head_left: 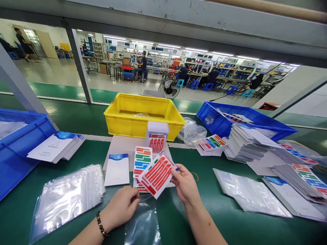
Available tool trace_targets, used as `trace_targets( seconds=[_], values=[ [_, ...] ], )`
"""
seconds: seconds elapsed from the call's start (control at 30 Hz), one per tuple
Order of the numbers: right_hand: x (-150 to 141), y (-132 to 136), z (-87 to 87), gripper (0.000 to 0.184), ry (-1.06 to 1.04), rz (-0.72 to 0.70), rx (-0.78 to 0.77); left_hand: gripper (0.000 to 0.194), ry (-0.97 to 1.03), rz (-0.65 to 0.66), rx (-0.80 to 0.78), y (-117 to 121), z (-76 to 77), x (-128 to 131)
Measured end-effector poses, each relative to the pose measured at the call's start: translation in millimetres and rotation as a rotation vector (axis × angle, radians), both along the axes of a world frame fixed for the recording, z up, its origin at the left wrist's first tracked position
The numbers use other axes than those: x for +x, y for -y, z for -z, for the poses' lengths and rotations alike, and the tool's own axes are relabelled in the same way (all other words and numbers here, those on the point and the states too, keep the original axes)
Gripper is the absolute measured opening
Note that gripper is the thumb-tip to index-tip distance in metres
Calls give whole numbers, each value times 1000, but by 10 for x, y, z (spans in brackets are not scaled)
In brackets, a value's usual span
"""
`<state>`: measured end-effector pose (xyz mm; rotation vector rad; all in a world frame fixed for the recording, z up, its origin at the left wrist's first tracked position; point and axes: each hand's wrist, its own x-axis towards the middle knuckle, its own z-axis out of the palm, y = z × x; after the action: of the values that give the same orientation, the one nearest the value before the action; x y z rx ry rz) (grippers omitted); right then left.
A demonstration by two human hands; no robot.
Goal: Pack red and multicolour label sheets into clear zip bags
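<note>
My right hand (186,185) pinches a sheet of red-and-white stickers (157,175) by its right edge, tilted above the table. My left hand (122,206) is closed, thumb against curled fingers, at the mouth of a clear plastic bag (142,226) lying on the green table; its fingertips appear to grip the bag's edge. Behind the held sheet lies a sheet of orange, green and blue stickers (142,160), partly covered. A white booklet with a blue top (117,172) rests just beyond my left hand. Farther back stands a stack of red-label sheets (157,137).
Clear bags (70,197) are piled at left, below booklets (55,146) and a blue bin (20,149). A yellow bin (127,126) stands ahead. Right are more bags (251,194), stacked sheets (242,146) and another blue bin (214,124). A metal beam (178,27) crosses overhead.
</note>
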<state>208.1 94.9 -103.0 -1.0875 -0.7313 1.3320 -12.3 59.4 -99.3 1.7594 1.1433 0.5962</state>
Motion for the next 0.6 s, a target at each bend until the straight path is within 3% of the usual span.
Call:
trace_targets(
  seconds=[0.07, 0.17, 0.37, 0.6],
  values=[
    [16, -20, -6, 40, -52, 78, 18, 16, -81, 130, 95, -7, -15, -6],
    [-14, 0, 9, 40, -24, 41, 25, 20, -27, 278, 95, -4, -28, 10],
    [3, 14, 36, 44, 116, -48, -3, 20, 175, 102, -16, -13, -3, 16],
    [0, 30, 68, 43, 183, -178, -27, 16, 255, 79, -39, 5, 46, 45]
  ],
)
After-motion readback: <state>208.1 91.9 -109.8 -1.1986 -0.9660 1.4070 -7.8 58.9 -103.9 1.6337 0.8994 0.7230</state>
